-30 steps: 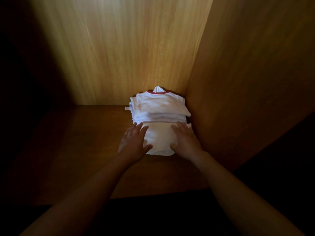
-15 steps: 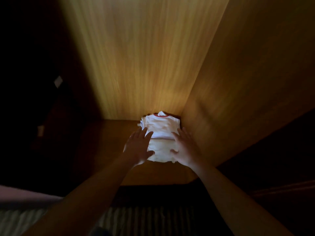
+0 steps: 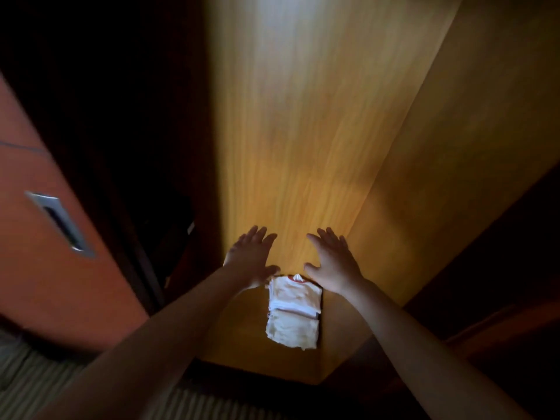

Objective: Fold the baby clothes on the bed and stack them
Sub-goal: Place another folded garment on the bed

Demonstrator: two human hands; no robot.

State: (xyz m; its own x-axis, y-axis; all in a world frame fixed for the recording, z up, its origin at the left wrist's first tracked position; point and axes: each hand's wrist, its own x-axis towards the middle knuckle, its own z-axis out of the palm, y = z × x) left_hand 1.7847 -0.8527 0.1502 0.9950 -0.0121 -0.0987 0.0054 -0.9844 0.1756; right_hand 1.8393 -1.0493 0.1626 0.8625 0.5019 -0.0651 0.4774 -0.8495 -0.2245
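On the shelf (image 3: 242,338), folded clothes (image 3: 293,313) lie below both hands, left (image 3: 251,259) and right (image 3: 331,262), fingers spread, empty.

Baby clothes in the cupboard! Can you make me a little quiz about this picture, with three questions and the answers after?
1. Pick one: the collar trim at the top of the stack of folded baby clothes is A) red, B) blue, C) green.
2. Fill the gap: the left hand and the right hand both have their fingers ____ (spread or curled).
3. True or false: the left hand grips the stack.

Key
1. A, red.
2. Spread.
3. False. Neither hand grips it. It lies on the wooden shelf.
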